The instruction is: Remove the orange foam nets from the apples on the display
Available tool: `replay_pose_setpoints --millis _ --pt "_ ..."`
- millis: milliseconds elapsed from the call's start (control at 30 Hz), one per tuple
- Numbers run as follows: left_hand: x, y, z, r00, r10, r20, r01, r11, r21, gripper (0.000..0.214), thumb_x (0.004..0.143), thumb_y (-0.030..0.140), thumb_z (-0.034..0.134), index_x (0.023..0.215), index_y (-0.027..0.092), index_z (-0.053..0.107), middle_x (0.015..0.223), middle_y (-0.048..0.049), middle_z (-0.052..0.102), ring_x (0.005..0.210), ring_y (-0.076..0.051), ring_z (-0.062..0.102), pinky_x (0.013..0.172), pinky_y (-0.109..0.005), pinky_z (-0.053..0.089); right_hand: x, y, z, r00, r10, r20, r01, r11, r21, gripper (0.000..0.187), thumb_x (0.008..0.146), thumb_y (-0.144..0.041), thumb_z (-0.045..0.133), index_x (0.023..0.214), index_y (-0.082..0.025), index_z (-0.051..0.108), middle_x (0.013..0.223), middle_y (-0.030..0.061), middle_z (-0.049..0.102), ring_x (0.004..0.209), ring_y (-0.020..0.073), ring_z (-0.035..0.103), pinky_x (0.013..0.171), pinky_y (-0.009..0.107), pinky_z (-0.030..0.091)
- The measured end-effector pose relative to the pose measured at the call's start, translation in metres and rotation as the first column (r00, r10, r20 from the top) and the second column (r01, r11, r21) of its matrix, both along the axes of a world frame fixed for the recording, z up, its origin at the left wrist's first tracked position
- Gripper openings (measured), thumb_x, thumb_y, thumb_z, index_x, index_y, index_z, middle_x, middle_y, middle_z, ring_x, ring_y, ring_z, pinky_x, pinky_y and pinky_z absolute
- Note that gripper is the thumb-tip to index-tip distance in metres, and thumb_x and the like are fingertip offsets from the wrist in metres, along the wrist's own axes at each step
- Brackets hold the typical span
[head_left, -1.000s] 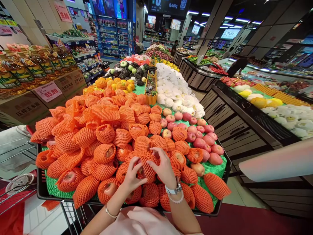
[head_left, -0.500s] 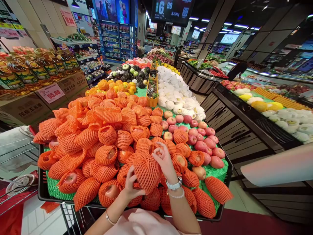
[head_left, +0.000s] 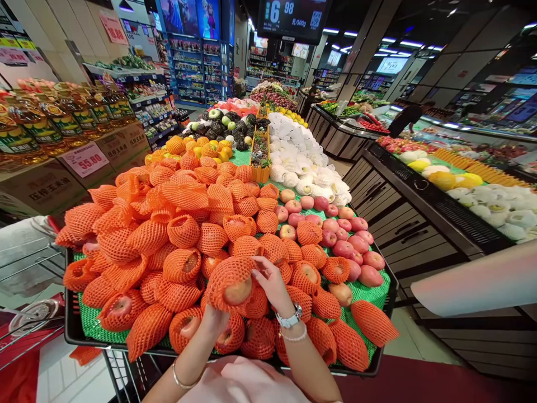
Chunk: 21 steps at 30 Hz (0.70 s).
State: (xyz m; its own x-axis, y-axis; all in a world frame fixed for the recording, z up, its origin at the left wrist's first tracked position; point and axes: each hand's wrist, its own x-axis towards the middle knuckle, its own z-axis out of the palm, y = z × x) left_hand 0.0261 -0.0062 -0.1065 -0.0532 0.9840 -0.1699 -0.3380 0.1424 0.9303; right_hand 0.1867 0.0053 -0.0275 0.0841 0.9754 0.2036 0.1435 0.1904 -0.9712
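Observation:
An apple in an orange foam net is held above the front of the fruit heap, its bare skin showing through the net's opening toward me. My left hand supports it from below and the left; those fingers are mostly hidden behind the fruit. At the upper right, the bent fingers of my right hand touch the net, thumb close to the opening. More netted apples lie heaped under and around both hands. Bare red apples rest to the right of them.
A black tray edge with green lining frames the heap. White-netted fruit and oranges lie farther back. Oil bottles stand on boxes at left. A wire cart is at near left, another produce stand at right.
The netted apple has turned so its opening and bare skin now face me, and it has shifted slightly left. My left hand has moved beneath it; my right hand has moved left and lower.

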Motion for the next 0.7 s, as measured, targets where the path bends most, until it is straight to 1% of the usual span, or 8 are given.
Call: replay_pose_setpoints --millis 67,167,267,367,433,500,633,700 --pt "0.001 0.000 0.007 1.000 0.017 -0.008 -0.017 1.000 0.023 0.074 0.063 0.087 0.050 0.105 0.029 0.066 0.101 -0.0099 0.071 0.108 -0.036 0.063 0.090 -0.055 0.054 -0.002 -0.001 0.001 0.993 -0.114 0.041 0.114 0.993 0.004 0.020 0.083 -0.032 0.066 0.098 -0.020 0.068 0.097 0.0059 0.073 0.089 0.0203 0.070 0.078 0.032 0.058" --pt "0.005 0.000 0.020 0.999 0.046 -0.021 -0.045 0.997 0.062 0.070 0.066 0.072 0.063 0.121 0.029 0.058 0.113 -0.0085 0.068 0.113 -0.030 0.062 0.099 -0.048 0.050 -0.003 -0.003 0.002 0.979 -0.202 0.010 0.201 0.979 0.036 0.026 0.080 -0.032 0.069 0.103 -0.021 0.065 0.101 0.0057 0.069 0.094 0.0194 0.066 0.083 0.033 0.057" --pt "0.009 0.000 0.029 0.998 0.069 0.005 -0.069 0.996 0.064 0.068 0.067 0.058 0.070 0.127 0.028 0.054 0.118 -0.0075 0.066 0.115 -0.025 0.061 0.100 -0.042 0.050 -0.003 -0.006 0.002 0.963 -0.217 -0.162 0.220 0.975 0.006 0.030 0.087 -0.038 0.060 0.113 -0.023 0.058 0.104 0.0056 0.066 0.087 0.0161 0.066 0.071 0.027 0.058" --pt "0.012 0.001 0.033 0.995 0.077 0.057 -0.080 0.996 0.050 0.061 0.074 0.058 0.063 0.127 0.028 0.055 0.119 -0.0081 0.066 0.115 -0.025 0.062 0.095 -0.042 0.053 -0.006 -0.011 -0.003 0.893 -0.269 -0.360 0.259 0.963 -0.079 0.028 0.095 -0.039 0.042 0.115 -0.024 0.055 0.105 0.0071 0.066 0.074 0.0137 0.066 0.054 0.023 0.055" --pt "0.012 0.001 0.036 0.993 0.069 0.091 -0.071 0.997 0.028 0.059 0.077 0.062 0.058 0.124 0.027 0.057 0.118 -0.0098 0.067 0.115 -0.028 0.062 0.091 -0.046 0.055 -0.010 -0.015 -0.011 0.850 -0.311 -0.426 0.313 0.947 -0.068 0.027 0.093 -0.034 0.044 0.115 -0.022 0.055 0.109 0.0091 0.065 0.085 0.0165 0.069 0.067 0.028 0.059" --pt "0.011 0.003 0.041 0.990 0.058 0.127 -0.057 0.998 -0.009 0.061 0.075 0.067 0.057 0.121 0.027 0.060 0.116 -0.0112 0.069 0.114 -0.032 0.062 0.086 -0.050 0.057 -0.016 -0.019 -0.022 0.868 -0.274 -0.415 0.303 0.953 0.004 0.034 0.089 -0.029 0.050 0.122 -0.021 0.054 0.120 0.0122 0.063 0.106 0.0222 0.067 0.089 0.039 0.057" --pt "0.008 0.004 0.053 0.988 0.070 0.140 -0.056 0.993 -0.104 0.070 0.064 0.073 0.065 0.117 0.027 0.063 0.113 -0.0101 0.071 0.106 -0.034 0.065 0.083 -0.051 0.058 -0.027 -0.030 -0.039 0.976 -0.050 -0.211 0.085 0.983 0.162 0.057 0.089 -0.033 0.057 0.142 -0.024 0.039 0.148 0.0141 0.045 0.136 0.0266 0.047 0.108 0.047 0.045" --pt "0.010 0.003 0.059 0.986 0.087 0.142 -0.071 0.991 -0.116 0.073 0.060 0.072 0.069 0.117 0.026 0.063 0.113 -0.0089 0.071 0.103 -0.033 0.066 0.083 -0.049 0.059 -0.028 -0.033 -0.039 0.995 -0.027 -0.099 0.046 0.978 0.202 0.066 0.090 -0.038 0.057 0.148 -0.024 0.030 0.155 0.0138 0.036 0.143 0.0268 0.037 0.113 0.049 0.039"
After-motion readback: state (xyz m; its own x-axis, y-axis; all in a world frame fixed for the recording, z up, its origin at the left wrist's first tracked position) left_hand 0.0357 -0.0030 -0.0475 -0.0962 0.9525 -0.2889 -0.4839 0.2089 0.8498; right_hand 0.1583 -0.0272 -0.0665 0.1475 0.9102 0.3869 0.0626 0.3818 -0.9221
